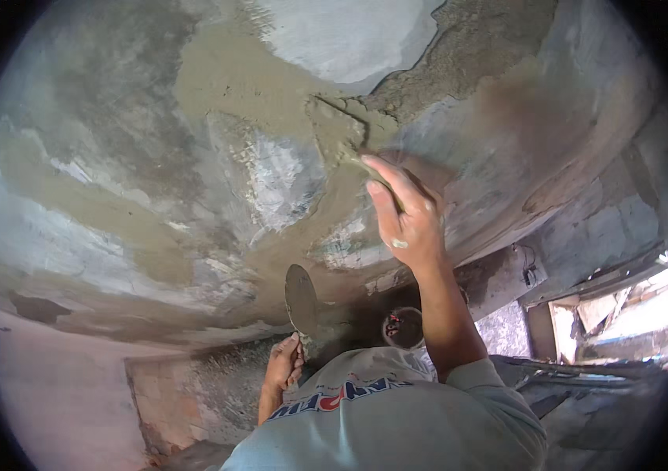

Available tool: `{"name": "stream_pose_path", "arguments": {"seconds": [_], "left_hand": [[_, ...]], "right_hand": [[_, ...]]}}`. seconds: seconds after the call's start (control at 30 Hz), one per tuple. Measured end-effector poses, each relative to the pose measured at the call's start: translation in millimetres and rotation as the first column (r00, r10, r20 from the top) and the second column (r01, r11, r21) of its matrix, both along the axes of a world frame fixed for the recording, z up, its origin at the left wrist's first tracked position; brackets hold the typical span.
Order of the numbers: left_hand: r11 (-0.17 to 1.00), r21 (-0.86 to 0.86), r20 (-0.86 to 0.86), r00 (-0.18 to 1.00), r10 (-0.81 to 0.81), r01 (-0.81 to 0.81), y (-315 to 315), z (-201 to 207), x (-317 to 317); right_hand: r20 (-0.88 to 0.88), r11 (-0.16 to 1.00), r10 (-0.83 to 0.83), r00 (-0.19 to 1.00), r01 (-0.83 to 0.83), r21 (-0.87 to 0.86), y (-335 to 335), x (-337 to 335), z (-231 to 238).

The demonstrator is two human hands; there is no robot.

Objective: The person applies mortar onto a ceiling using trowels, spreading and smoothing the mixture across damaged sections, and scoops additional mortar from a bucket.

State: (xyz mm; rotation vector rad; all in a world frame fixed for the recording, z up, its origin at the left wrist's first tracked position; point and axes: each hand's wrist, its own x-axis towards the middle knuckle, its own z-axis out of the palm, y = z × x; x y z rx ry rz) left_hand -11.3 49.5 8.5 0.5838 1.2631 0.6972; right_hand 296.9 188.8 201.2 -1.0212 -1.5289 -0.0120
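A mortar-smeared, angular flat-bladed trowel (337, 128) lies against a broad, patchy grey plastered surface (141, 145), amid a band of smooth, damp-looking olive-grey plaster (243, 82). The person's right hand (408, 208) is clamped on its handle, just below and right of the blade, the forefinger stretched toward the blade and a pale smear of mortar near the wrist. Well below the trowel and slightly to its left, the left hand (283, 363) is closed around the short grip of a dull grey oval-faced tool (301, 294), which stands nearly upright in view, apart from the trowel. Just above the trowel spreads a smooth whitish patch (349, 39); to its upper right is a rough brown-grey bare area (483, 51). Below the trowel, a round dark container (403, 327) holds something small and red, and farther below is the person's pale grey-green T-shirt (396, 424) with printed lettering. Far to the trowel's lower right, a bright opening (632, 314) shows.
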Motion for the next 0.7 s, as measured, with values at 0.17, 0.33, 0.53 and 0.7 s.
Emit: {"name": "stream_pose_path", "arguments": {"seconds": [0.17, 0.33, 0.53, 0.7], "left_hand": [[0.999, 0.034, 0.031, 0.999, -0.029, 0.028, 4, 2, 5], [0.995, 0.046, -0.010, 0.996, -0.085, 0.085, 8, -7, -3], [0.997, 0.044, -0.003, 0.998, -0.063, 0.063, 13, -2, 0], [0.998, 0.028, 0.010, 0.999, -0.050, 0.050, 12, 6, 4]], "right_hand": [[0.119, 0.999, -0.031, 0.992, 0.033, -0.016, -2, 2, -10], [0.096, 0.987, -0.158, 0.983, 0.153, 0.055, -7, 28, -19], [0.143, 0.958, -0.284, 0.948, 0.274, 0.091, 4, 39, -21], [0.151, 0.903, -0.425, 0.892, 0.430, 0.004, -19, 57, -52]]}}
